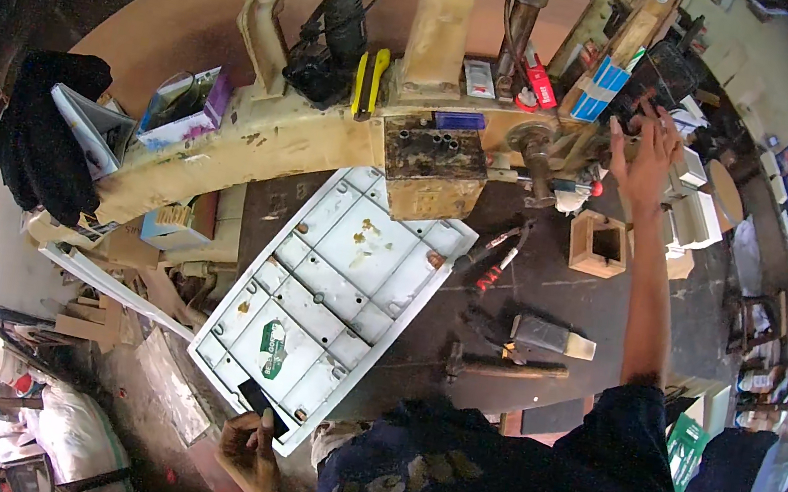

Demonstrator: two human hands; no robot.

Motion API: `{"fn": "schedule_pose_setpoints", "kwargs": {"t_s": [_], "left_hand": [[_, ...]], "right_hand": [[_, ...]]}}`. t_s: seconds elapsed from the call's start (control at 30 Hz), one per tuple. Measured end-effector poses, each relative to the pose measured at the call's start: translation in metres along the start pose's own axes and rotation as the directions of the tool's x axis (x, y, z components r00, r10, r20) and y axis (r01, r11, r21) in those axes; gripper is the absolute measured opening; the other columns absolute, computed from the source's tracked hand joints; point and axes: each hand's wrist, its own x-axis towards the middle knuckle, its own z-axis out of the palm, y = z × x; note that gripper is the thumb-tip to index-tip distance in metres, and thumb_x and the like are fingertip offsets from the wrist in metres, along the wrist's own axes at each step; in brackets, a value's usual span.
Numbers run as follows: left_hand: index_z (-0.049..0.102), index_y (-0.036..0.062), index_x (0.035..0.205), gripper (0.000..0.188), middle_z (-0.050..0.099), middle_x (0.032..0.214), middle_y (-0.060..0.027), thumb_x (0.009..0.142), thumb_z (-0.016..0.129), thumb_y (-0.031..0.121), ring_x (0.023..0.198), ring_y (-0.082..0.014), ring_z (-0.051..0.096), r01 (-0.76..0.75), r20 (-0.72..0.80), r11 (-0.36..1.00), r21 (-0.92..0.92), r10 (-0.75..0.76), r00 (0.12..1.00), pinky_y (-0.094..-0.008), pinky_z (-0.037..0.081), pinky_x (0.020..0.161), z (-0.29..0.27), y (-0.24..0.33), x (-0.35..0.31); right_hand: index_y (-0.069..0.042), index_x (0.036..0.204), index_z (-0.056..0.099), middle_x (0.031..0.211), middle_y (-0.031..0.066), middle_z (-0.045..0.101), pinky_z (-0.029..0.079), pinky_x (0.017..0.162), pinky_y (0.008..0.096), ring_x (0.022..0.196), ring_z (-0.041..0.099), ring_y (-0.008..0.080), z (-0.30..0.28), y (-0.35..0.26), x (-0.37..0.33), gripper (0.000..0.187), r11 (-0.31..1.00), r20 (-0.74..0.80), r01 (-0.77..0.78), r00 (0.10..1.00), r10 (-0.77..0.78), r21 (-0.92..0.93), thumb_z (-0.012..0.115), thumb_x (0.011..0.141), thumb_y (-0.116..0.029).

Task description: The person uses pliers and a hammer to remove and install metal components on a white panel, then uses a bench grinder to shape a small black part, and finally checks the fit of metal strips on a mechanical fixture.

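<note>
My left hand (254, 450) is closed at the near corner of a white ribbed plastic panel (325, 272), thumb and fingers on a small flat black piece (258, 396). The panel lies aslant on the dark workbench, its ribbed face up, with a green label on it. At the far right my right arm stretches forward. My right hand (645, 160) has its fingers apart and nothing visible in them. It is nearest to a dark device (662, 74) and a blue-and-white packet (599, 89) on a wooden post.
On the dark bench (397, 367) lie a hammer (508, 368), red-handled pliers (496, 271), a brush-like tool (552, 337) and a hollow wooden block (600, 245). A curved beige machine arm (257, 146) crosses behind, bearing a yellow cutter knife (370, 82) and a black power tool (336, 47).
</note>
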Motion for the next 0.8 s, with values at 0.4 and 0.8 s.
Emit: {"fn": "schedule_pose_setpoints", "kwargs": {"t_s": [0.4, 0.8], "left_hand": [[0.057, 0.0024, 0.078, 0.019, 0.054, 0.072, -0.0013, 0.087, 0.073, 0.008, 0.066, -0.0064, 0.045, 0.025, -0.031, 0.997, 0.07, -0.023, 0.999, -0.0222, 0.035, 0.057, 0.003, 0.01, -0.007], [0.057, 0.0029, 0.076, 0.02, 0.055, 0.072, -0.0006, 0.086, 0.073, 0.008, 0.064, -0.0049, 0.042, -0.013, -0.019, 1.0, -0.004, 0.013, 1.0, -0.0207, 0.031, 0.058, 0.007, 0.005, -0.007]], "right_hand": [[-0.005, 0.112, 0.056, 0.134, 0.0102, 0.054, 0.025, 0.103, 0.0489, 0.128, 0.038, 0.0337, -0.008, 0.02, 0.022, 0.04, 0.996, -0.152, -0.081, 0.985, 0.075, -0.034, 0.065, 0.09, -0.038], [-0.008, 0.135, 0.05, 0.107, 0.0021, 0.06, 0.022, 0.104, 0.0465, 0.127, 0.041, 0.0297, -0.01, 0.023, 0.024, 0.059, 0.999, -0.127, -0.024, 0.992, 0.018, -0.046, 0.068, 0.087, -0.036]]}}
